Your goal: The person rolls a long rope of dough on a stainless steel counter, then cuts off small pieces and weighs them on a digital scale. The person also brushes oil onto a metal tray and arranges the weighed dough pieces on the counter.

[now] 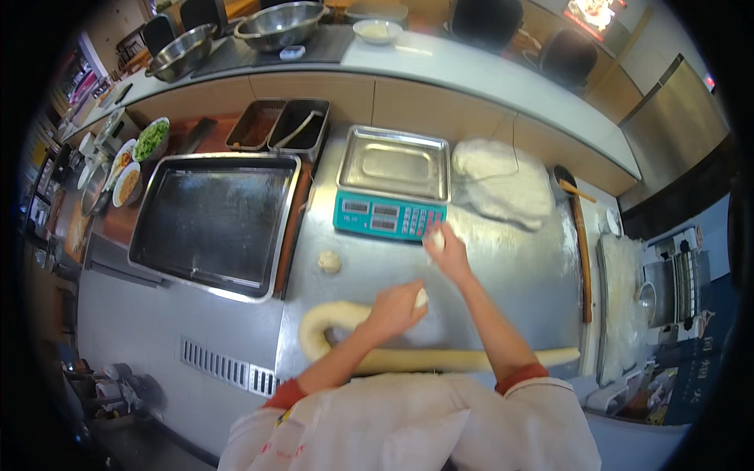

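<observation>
A long rope of pale dough [453, 360] lies across the steel worktop [500, 294] close to my body, and its left end bends back in a hook towards my left hand [396, 309]. My left hand is closed around dough, with a pale torn-looking end [421, 298] showing past the fingers. Just ahead and to the right, my right hand [449, 253] grips a small dough piece [437, 239] at the front edge of the teal digital scale [371, 226]. The scale's steel pan [393, 165] bears nothing. One dough ball [328, 261] rests left of my hands.
A dark oiled baking tray [212, 224] stands at the left, with bowls of chopped greens [151, 140] and other fillings beyond. Behind the scale's right side lies a large covered dough mass [500, 179]. A wooden rolling pin [582, 265] lies along the right edge.
</observation>
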`<state>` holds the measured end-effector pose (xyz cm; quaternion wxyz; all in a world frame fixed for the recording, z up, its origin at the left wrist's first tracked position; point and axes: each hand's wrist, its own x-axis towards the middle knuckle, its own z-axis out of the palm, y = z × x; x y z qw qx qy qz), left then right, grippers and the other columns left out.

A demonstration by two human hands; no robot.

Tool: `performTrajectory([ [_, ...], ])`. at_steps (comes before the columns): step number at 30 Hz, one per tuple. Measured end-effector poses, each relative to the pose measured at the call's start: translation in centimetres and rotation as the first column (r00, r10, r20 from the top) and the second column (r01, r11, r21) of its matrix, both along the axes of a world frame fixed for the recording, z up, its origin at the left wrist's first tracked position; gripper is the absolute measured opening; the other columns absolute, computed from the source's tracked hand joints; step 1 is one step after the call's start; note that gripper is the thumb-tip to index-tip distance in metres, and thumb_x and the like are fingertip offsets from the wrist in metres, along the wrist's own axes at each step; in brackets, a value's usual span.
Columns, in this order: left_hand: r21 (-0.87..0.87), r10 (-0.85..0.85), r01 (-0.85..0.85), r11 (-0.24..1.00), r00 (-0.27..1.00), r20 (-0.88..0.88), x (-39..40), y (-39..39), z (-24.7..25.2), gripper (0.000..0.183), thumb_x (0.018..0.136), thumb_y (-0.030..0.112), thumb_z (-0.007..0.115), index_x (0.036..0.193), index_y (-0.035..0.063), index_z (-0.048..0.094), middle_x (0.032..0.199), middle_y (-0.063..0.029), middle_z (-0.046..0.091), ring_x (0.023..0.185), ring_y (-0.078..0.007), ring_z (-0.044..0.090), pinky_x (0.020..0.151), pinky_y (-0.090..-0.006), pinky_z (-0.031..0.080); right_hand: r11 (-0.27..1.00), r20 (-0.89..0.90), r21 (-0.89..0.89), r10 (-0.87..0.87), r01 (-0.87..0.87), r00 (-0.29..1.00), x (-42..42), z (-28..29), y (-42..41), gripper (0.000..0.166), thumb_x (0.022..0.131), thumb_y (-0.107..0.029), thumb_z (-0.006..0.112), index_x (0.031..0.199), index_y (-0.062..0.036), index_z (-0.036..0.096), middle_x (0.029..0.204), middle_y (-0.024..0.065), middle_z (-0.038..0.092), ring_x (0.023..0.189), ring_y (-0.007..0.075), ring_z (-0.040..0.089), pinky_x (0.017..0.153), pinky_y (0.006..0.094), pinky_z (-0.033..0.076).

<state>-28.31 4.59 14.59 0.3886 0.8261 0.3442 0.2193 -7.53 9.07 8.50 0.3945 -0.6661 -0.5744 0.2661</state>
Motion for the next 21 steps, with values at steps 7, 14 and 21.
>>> performTrajectory([
  [7, 0.063, -0.067, 0.099, 0.993, 0.917, -0.392, 3.6, -0.6, -5.1, 0.071, 0.074, 0.037, 0.075, 0.130, 0.0070, 0.042, 0.118, -0.0162, 0.056, 0.110, -0.0343, 0.055, 0.086, -0.0511, 0.044, 0.923, -0.677, -0.263, 0.031, -0.281, 0.735, -1.5, 9.4, 5.7, 0.025, 0.094, -0.018, 0.057, 0.118, -0.0123, 0.050, 0.094, 0.0045, 0.059, 0.076, 0.0141, 0.061, 0.055, 0.0259, 0.047],
  [14, 0.140, -0.091, 0.222, 0.965, 0.783, -0.615, 0.6, -0.2, -8.5, 0.091, 0.062, 0.037, 0.085, 0.136, 0.0090, 0.040, 0.143, -0.0158, 0.037, 0.134, -0.0332, 0.034, 0.099, -0.0561, 0.035, 0.956, 0.260, 0.212, 0.147, -0.205, 0.954, -1.7, 6.6, 13.3, 0.050, 0.076, -0.016, 0.069, 0.122, -0.0077, 0.052, 0.107, 0.0179, 0.060, 0.098, 0.0378, 0.059, 0.086, 0.0435, 0.048],
  [21, 0.163, -0.077, 0.215, 0.963, 0.799, -0.597, 0.4, -0.7, -8.6, 0.092, 0.060, 0.037, 0.086, 0.135, 0.0077, 0.041, 0.145, -0.0172, 0.035, 0.135, -0.0345, 0.033, 0.101, -0.0546, 0.034, 0.981, 0.574, 0.126, 0.050, -0.149, 0.817, -3.2, 6.5, 17.2, 0.049, 0.075, -0.026, 0.074, 0.117, -0.0094, 0.055, 0.107, 0.0147, 0.060, 0.099, 0.0349, 0.060, 0.082, 0.0445, 0.050],
])
